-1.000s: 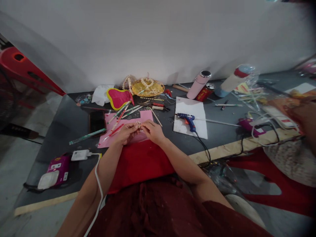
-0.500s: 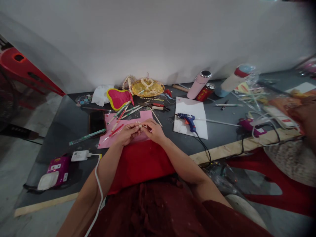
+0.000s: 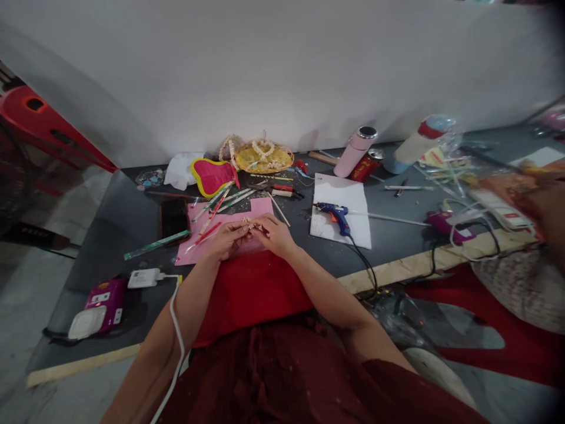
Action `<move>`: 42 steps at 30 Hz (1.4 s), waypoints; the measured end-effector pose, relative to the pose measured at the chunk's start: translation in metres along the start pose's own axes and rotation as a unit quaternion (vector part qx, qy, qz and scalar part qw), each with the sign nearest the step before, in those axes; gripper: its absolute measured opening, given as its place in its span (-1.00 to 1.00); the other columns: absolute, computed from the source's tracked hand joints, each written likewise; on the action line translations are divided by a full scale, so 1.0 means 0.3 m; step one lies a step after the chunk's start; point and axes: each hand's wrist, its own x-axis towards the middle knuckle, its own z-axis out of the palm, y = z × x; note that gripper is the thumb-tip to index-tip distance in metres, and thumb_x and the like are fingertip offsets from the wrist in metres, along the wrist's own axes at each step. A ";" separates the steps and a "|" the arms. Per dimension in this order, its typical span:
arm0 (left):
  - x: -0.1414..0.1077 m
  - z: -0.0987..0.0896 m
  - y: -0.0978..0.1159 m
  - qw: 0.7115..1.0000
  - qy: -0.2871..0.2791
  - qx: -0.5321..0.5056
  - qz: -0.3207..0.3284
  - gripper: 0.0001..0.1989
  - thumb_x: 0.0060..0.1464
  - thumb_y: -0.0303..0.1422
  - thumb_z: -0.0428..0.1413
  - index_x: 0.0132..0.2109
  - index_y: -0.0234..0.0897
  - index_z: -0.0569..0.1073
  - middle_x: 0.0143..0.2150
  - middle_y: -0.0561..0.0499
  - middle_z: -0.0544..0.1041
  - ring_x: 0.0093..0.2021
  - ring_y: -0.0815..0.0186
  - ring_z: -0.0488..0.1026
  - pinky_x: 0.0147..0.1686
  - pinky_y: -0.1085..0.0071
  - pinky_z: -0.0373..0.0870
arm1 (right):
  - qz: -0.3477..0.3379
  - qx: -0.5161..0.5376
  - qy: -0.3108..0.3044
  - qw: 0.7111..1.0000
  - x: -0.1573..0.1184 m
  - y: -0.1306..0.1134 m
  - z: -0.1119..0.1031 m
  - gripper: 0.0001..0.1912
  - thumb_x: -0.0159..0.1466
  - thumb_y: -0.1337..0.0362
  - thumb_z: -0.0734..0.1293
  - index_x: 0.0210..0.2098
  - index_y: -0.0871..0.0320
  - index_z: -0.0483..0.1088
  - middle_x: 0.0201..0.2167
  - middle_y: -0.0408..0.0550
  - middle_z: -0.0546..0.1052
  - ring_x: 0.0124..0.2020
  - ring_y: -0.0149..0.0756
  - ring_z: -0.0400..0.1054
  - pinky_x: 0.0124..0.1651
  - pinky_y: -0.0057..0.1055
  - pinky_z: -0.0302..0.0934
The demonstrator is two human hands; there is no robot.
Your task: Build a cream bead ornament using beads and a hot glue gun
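Observation:
Both my hands meet over a pink sheet [image 3: 189, 253] near the table's front edge. My left hand [image 3: 229, 238] pinches a small cream-coloured beaded piece [image 3: 251, 225] between thumb and fingers. From the other side, my right hand [image 3: 276, 234] closes its fingertips on the same piece. Fingers cover much of it, so its full shape is hidden. Just beyond the hands lie several thin printed sticks [image 3: 215, 206] and red-handled pliers [image 3: 285, 190]. A yellow basket [image 3: 242, 166] behind them holds cream beads and a beaded loop.
To the right, a blue glue gun [image 3: 338, 218] rests on a white sheet [image 3: 359, 203]; a pink flask [image 3: 356, 150] and a red can [image 3: 368, 165] stand behind. At left are a phone [image 3: 173, 218] and a purple box [image 3: 106, 300]. A white cable [image 3: 175, 321] crosses my left forearm.
My fingers have shifted slightly around the beaded piece, and more of its cream beads now show between them. The things on the table stay where they were.

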 end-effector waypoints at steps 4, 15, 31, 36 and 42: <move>0.004 -0.011 -0.007 1.000 -0.005 0.010 0.009 -0.76 -0.14 -0.35 0.28 -0.27 -0.40 0.57 -0.42 -0.04 0.53 -0.44 0.41 0.41 -0.35 0.46 0.33 | -0.002 0.000 -0.005 1.000 0.000 0.005 -0.001 -0.81 0.29 0.27 0.21 -0.12 0.11 0.37 -0.21 -0.02 0.45 -0.15 -0.35 0.36 -0.09 -0.42 0.29; 0.004 -0.001 -0.006 0.999 -0.001 0.040 0.007 -0.76 -0.16 -0.32 0.28 -0.29 -0.35 0.57 -0.43 -0.02 0.53 -0.46 0.45 0.40 -0.38 0.48 0.30 | 0.001 -0.017 -0.014 1.000 -0.002 0.005 0.002 -0.80 0.28 0.26 0.23 -0.13 0.12 0.39 -0.22 -0.03 0.45 -0.24 -0.38 0.37 -0.19 -0.47 0.30; 0.005 0.008 -0.005 0.999 0.023 0.043 0.011 -0.81 -0.15 -0.36 0.27 -0.33 -0.38 0.56 -0.44 -0.02 0.53 -0.47 0.45 0.38 -0.38 0.48 0.28 | -0.024 -0.071 -0.024 0.997 -0.004 0.007 0.010 -0.75 0.30 0.25 0.20 -0.05 0.11 0.36 -0.20 -0.01 0.46 -0.13 -0.31 0.36 -0.07 -0.39 0.27; 0.005 0.012 -0.004 0.999 0.030 0.027 0.026 -0.82 -0.09 -0.35 0.24 -0.32 -0.39 0.55 -0.49 0.01 0.50 -0.48 0.45 0.38 -0.36 0.48 0.31 | 0.025 -0.018 0.007 0.999 -0.002 0.008 -0.001 -0.63 0.26 0.22 0.25 0.05 0.12 0.26 -0.16 0.02 0.42 -0.23 -0.32 0.37 -0.18 -0.41 0.31; 0.011 0.008 -0.003 0.998 0.044 -0.001 0.048 -0.86 -0.09 -0.39 0.24 -0.33 -0.38 0.55 -0.53 0.05 0.47 -0.51 0.50 0.35 -0.37 0.52 0.33 | 0.028 0.021 0.010 0.999 -0.005 0.013 0.001 -0.67 0.27 0.23 0.24 0.03 0.11 0.25 -0.20 -0.02 0.40 -0.38 -0.39 0.31 -0.28 -0.43 0.29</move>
